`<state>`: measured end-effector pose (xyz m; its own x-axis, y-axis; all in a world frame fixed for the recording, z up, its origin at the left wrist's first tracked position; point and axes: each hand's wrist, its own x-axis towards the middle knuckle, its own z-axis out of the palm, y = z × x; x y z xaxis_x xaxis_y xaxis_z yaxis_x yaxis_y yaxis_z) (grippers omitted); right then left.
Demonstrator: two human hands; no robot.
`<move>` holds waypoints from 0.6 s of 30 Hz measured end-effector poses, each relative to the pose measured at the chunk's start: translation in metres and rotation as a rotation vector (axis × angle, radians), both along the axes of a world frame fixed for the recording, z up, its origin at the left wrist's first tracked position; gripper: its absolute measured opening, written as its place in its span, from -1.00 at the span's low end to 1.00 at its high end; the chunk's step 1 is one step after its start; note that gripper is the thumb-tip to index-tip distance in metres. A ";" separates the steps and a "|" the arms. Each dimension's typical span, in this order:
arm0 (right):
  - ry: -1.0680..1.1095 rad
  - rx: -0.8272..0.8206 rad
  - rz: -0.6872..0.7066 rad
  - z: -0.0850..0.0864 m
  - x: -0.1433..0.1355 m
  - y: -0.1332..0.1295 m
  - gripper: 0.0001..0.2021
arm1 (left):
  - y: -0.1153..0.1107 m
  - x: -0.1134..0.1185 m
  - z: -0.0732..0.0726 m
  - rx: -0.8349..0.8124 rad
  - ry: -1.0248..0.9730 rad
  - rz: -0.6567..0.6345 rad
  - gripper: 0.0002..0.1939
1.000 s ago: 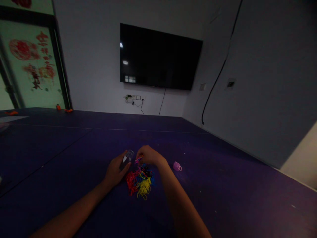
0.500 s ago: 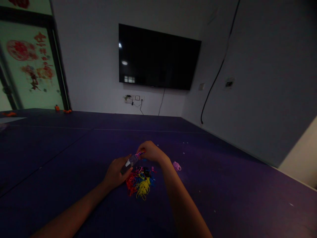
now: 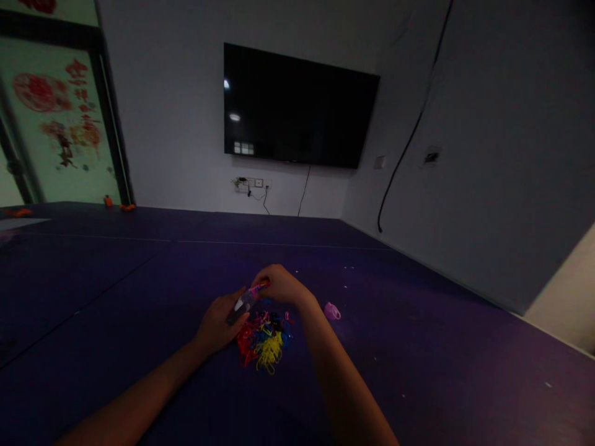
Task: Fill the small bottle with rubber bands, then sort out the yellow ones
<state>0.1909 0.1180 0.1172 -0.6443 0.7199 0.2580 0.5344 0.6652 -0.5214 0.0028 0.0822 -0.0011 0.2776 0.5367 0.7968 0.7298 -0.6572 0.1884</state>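
Note:
My left hand (image 3: 219,323) is wrapped round a small clear container (image 3: 245,301) with a whitish label, tilted with its mouth up and to the right. At that mouth, my right hand (image 3: 275,284) pinches a few pink and orange bands (image 3: 260,285). Just below both hands, a loose pile of coloured rubber bands (image 3: 267,342), red, yellow, blue, black and pink, lies on the dark purple surface (image 3: 223,402). Right of my right wrist sits a small pink-purple item (image 3: 331,311) with a loop.
Small white scraps (image 3: 345,287) dot the surface on the right. Orange objects (image 3: 127,207) lie by the door at the far left. A large black television (image 3: 300,108) hangs on the far wall, and a black cable (image 3: 403,152) runs down the right wall.
My right hand has moved slightly left, bringing the pinched bands closer in to the container's mouth. My left hand still holds the container in nearly the same place.

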 end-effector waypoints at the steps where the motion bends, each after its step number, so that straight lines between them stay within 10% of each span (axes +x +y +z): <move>1: 0.005 -0.004 0.002 0.000 0.000 0.000 -0.80 | 0.000 0.000 0.000 -0.003 0.000 -0.004 -0.54; 18: 0.038 -0.053 0.021 -0.002 0.002 0.003 -0.72 | -0.002 -0.001 0.002 -0.035 -0.003 -0.020 -0.54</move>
<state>0.1929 0.1206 0.1149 -0.6500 0.7196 0.2441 0.4999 0.6469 -0.5759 0.0020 0.0803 0.0006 0.2860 0.5589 0.7784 0.7157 -0.6647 0.2143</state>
